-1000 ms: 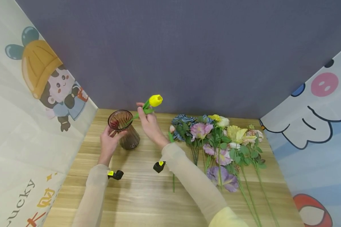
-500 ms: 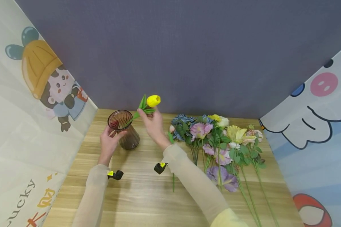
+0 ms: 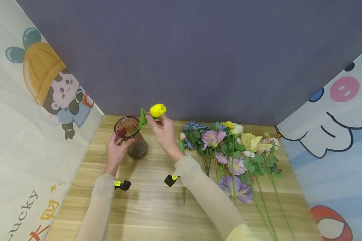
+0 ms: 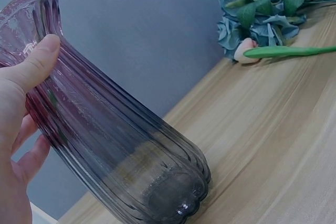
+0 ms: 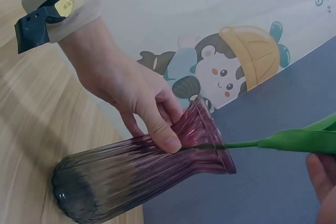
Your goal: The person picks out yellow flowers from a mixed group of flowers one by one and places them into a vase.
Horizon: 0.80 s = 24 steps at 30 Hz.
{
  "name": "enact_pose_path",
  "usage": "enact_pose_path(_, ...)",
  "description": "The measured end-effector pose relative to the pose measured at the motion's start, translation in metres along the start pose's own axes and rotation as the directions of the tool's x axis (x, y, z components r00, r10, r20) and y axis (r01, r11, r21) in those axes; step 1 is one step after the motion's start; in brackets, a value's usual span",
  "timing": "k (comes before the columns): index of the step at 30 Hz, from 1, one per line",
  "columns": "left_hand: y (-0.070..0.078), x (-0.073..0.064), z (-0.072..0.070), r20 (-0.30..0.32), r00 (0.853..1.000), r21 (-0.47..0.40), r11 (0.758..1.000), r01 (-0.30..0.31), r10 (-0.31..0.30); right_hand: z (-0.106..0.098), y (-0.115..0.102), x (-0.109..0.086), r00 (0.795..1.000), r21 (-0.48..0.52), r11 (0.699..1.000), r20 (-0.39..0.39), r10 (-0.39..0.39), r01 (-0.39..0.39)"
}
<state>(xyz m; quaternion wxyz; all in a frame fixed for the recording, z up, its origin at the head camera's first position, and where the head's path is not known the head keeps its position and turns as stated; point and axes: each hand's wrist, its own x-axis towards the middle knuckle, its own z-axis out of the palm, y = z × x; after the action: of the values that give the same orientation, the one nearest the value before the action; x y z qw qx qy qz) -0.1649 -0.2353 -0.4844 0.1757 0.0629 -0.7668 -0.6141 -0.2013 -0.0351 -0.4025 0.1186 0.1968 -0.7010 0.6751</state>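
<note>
The left hand (image 3: pixel 116 150) gripped the vase (image 3: pixel 138 149), while the right hand (image 3: pixel 165 133) pinched the tulip (image 3: pixel 143 117). Only the head view showed its yellow bloom (image 3: pixel 158 110).

Head looks forward-down from above; wrist views close; both share vase (image 4: pixel 123 129)

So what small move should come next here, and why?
Probably lower the yellow tulip deeper into the vase with the right hand: its stem already reaches inside, its leaves are outside, and the left hand grips the vase.
</note>
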Motion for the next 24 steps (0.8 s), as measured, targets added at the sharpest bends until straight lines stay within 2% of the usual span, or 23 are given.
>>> enact_pose_path(5,0.0001,-0.0001,-0.0001,0.002,1.0,0.001,1.0,0.005,-0.005,-0.0015,-0.004,-0.0021,1.0,0.018,1.0,-0.008,-0.025,0.025)
enact_pose_path(9,-0.0003,0.0004,-0.0002,0.005,1.0,0.001,1.0,0.017,-0.017,-0.0036,-0.0056,-0.0052,0.996,0.006,0.996,-0.007,-0.09,0.09)
enact_pose_path(14,-0.001,0.0015,-0.0003,0.008,0.999,-0.001,1.0,0.031,-0.031,-0.0058,-0.0044,-0.007,0.975,-0.106,0.97,0.041,-0.217,0.22)
enact_pose_path(17,-0.0011,0.0018,-0.0005,0.01,0.999,-0.004,0.999,0.034,-0.034,-0.006,-0.0029,-0.0067,0.961,-0.158,0.949,0.089,-0.263,0.274)
enact_pose_path(24,-0.0014,0.0004,-0.0003,0.005,0.999,-0.01,0.999,0.032,-0.032,-0.0029,0.002,-0.0076,0.934,-0.102,0.935,0.157,-0.321,0.339)
